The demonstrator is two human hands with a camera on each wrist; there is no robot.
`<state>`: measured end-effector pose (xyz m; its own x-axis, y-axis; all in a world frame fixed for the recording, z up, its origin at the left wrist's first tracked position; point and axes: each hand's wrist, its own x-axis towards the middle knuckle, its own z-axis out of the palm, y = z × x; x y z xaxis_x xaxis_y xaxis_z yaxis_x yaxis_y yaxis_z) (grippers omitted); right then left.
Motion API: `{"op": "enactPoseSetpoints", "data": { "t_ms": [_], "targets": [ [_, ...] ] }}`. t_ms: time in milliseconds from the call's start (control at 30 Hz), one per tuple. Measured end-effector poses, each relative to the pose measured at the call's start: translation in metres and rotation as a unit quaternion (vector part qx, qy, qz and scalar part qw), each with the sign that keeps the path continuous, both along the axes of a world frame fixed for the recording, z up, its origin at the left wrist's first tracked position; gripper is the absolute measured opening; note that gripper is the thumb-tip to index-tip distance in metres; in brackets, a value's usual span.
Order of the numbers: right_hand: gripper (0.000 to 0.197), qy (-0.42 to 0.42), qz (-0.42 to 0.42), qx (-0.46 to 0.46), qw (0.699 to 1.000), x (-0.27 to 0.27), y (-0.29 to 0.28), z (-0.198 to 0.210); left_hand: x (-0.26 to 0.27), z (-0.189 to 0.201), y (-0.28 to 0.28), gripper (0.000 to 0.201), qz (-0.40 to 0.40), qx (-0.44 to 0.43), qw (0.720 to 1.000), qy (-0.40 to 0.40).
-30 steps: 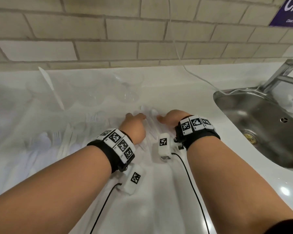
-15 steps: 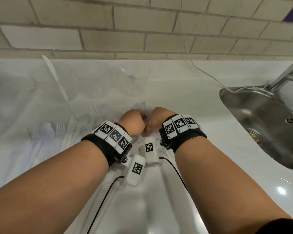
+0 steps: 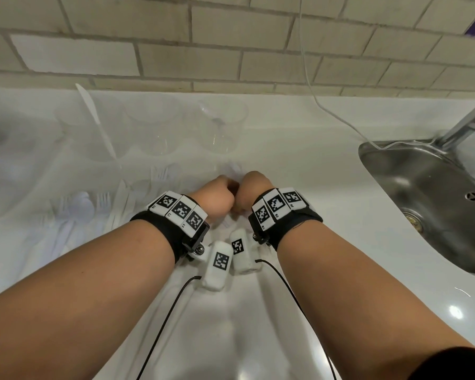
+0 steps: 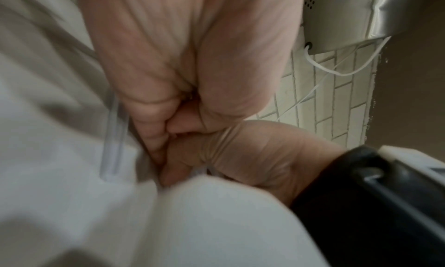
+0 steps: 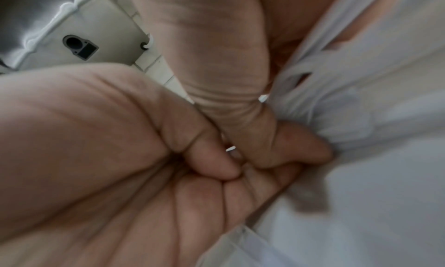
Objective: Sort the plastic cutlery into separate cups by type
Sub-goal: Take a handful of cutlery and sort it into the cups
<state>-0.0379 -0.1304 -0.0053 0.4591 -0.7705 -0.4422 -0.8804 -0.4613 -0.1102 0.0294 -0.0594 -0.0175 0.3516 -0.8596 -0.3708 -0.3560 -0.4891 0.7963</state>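
Observation:
My left hand [image 3: 217, 198] and right hand [image 3: 255, 190] are pressed together as fists on the white counter [image 3: 299, 149], over loose white cutlery. In the left wrist view my left hand [image 4: 168, 80] grips a pale plastic handle [image 4: 113, 138] that sticks out of the fist. In the right wrist view my right hand [image 5: 120, 157] has its fingers curled in, with white plastic cutlery [image 5: 240, 233] showing under them. Three clear cups stand behind: the left cup [image 3: 91, 133] holds a white knife [image 3: 93, 116], while the middle cup [image 3: 154, 127] and right cup [image 3: 222, 124] look empty.
More white spoons [image 3: 77, 207], forks [image 3: 103, 201] and knives [image 3: 121, 198] lie left of my hands. A steel sink [image 3: 428, 198] with a tap [image 3: 466, 122] fills the right. A white cable [image 3: 313, 91] hangs down the brick wall.
My hands were apart with fingers spread on the cutlery a second ago. They have drawn together and curled into fists, gathering plastic pieces between them.

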Motion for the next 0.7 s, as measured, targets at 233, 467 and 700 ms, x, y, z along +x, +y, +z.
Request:
{"op": "enactPoseSetpoints", "data": {
  "t_ms": [233,467,700],
  "targets": [
    [0.049,-0.078,-0.066,-0.005,0.995,0.003,0.0,-0.006,-0.003,0.008,0.007,0.043,-0.013,-0.03,0.999,0.036],
    [0.037,-0.128,-0.084,-0.034,0.988,0.0,0.001,-0.013,0.001,0.01,0.012,0.044,0.021,-0.019,0.993,0.113],
    [0.046,-0.071,-0.026,-0.046,0.996,0.003,0.003,-0.012,0.007,0.019,0.03,0.031,0.15,-0.085,0.979,0.108]
  ]
}}
